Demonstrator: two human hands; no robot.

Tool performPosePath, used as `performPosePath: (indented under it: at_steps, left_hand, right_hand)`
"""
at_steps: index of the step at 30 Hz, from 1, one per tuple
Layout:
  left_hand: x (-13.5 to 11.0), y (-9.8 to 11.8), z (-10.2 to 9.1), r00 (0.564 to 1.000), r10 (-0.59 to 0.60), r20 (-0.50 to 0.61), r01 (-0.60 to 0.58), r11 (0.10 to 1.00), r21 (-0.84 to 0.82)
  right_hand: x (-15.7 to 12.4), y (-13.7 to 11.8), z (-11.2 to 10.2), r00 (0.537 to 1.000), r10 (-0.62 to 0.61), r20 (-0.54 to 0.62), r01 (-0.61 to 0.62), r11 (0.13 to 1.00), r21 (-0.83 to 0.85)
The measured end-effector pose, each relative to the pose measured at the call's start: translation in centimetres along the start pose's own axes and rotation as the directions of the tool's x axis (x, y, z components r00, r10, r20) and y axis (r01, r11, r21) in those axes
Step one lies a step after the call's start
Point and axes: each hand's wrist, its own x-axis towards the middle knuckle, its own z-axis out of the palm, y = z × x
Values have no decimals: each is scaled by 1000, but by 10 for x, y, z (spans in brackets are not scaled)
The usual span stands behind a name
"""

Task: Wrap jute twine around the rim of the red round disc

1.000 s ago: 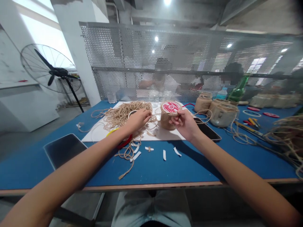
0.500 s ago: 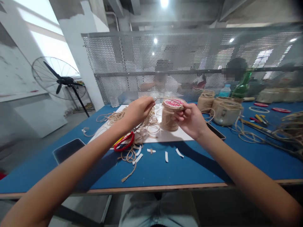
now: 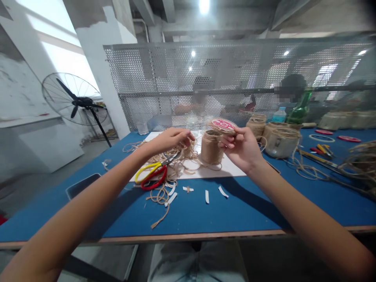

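My right hand (image 3: 239, 149) pinches a round disc (image 3: 223, 125) by its right edge. The disc has a red and white patterned face and twine around its rim. My left hand (image 3: 179, 140) is to the left of the disc, fingers curled; a thin strand of jute twine (image 3: 203, 125) runs from the disc toward it, its end at the fingers hard to see. Below the disc stands a twine-wrapped jar (image 3: 211, 148). Under my left hand lie a loose twine heap (image 3: 155, 152) and scissors (image 3: 154, 178) with one yellow and one red handle.
White paper strips (image 3: 207, 196) lie near the front of the blue table (image 3: 188, 219). Jars (image 3: 282, 141), a green bottle (image 3: 301, 107), pliers (image 3: 323, 150) and more twine (image 3: 361, 168) are at right. A phone (image 3: 84, 186) lies at left. People sit behind a perforated metal screen (image 3: 170, 74).
My left hand has dropped slightly, and its fingers look looser. The disc has moved a little right and up in my right hand, showing more of the jar's top and the scissors.
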Motion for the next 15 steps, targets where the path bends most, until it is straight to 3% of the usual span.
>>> performPosePath:
  at_steps: [4,6,9,11,15]
  left_hand:
    - [18,-29,0,992,-67,-105,76,994,83]
    - [33,-46,2,979,-140,-151,168,966,195]
    - [58,-71,7,971,-239,-18,235,935,267]
    - [74,-86,13,936,-338,97,292,901,320]
    - [100,-106,18,863,-489,128,407,822,399]
  right_hand:
    - [2,-6,-1,1000,-6,-23,6,1000,-9]
    - [1,-10,-3,1000,-3,-24,2,1000,-18]
    - [-4,-17,-7,998,33,-48,-35,998,-54]
    - [-11,-21,-9,993,72,-89,-80,993,-84]
    - [-26,-28,-14,987,94,-129,-111,985,-131]
